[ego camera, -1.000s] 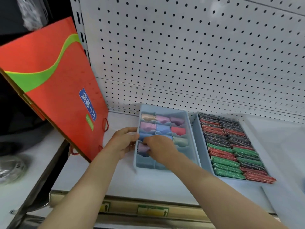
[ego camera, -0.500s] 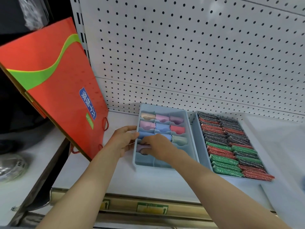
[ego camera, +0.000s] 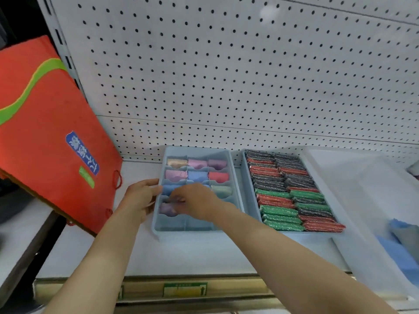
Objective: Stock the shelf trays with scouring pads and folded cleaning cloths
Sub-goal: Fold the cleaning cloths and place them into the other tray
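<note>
At far left a large orange-red paper bag with a green swoosh leans against the white pegboard back panel of the shelf. Next, the left hand rests on the left wall of the pale blue divided plastic tray, its fingers loosely spread along the rim to steady it. The right hand reaches into the tray's fourth row, fingers curled down onto a folded lilac cleaning cloth in the left compartment; they seem to pinch it, though blur hides the grip. The three rows behind hold folded cloths, while the front row looks empty. To the right, the second pale blue tray is packed with red, green and dark sparkly scouring pads. Farther right, a white plastic bin holds loose blue cloths. Cloth stocking is in hand; next, the lilac cloth needs seating flat, then another fetched from the bin.
</note>
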